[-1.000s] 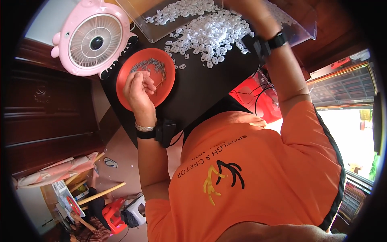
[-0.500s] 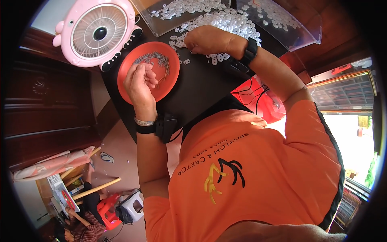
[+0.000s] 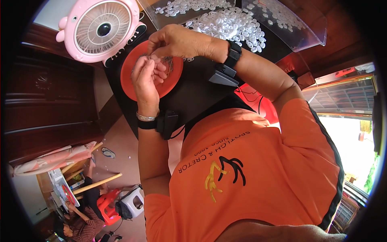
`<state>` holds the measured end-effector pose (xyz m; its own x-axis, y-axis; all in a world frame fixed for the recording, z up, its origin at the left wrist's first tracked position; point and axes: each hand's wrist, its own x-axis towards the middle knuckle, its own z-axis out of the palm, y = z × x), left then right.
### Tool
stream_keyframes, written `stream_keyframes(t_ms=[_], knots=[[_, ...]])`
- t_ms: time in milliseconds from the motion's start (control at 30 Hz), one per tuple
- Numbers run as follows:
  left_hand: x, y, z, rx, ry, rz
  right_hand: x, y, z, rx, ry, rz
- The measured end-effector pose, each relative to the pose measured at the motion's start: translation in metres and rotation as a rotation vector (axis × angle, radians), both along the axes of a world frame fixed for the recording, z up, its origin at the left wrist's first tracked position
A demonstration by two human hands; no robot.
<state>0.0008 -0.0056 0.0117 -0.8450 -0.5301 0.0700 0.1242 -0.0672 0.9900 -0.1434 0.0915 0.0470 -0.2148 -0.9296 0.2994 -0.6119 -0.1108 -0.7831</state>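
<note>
In the head view, taking the plate (image 3: 128, 82) as the clock's centre, the left hand (image 3: 148, 76) is above it, fingers curled; the right hand (image 3: 177, 42), at 1 o'clock, meets it, fingertips bunched. I cannot tell what either grips. Grey bits (image 3: 169, 64) lie in the plate, white pieces (image 3: 227, 26) at 2 o'clock, the fan (image 3: 104, 29) between 10 and 11.

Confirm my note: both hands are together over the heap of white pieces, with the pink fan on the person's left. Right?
No: the head view shows the left hand and right hand together over the red dish, not the heap of white pieces. The pink fan is on the left.
</note>
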Motion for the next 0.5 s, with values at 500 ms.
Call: stream_keyframes(t_ms=[500], knots=[[0.005, -0.019, -0.003, 0.158, 0.163, 0.08, 0.007, -0.012, 0.008, 0.009, 0.143, -0.008]])
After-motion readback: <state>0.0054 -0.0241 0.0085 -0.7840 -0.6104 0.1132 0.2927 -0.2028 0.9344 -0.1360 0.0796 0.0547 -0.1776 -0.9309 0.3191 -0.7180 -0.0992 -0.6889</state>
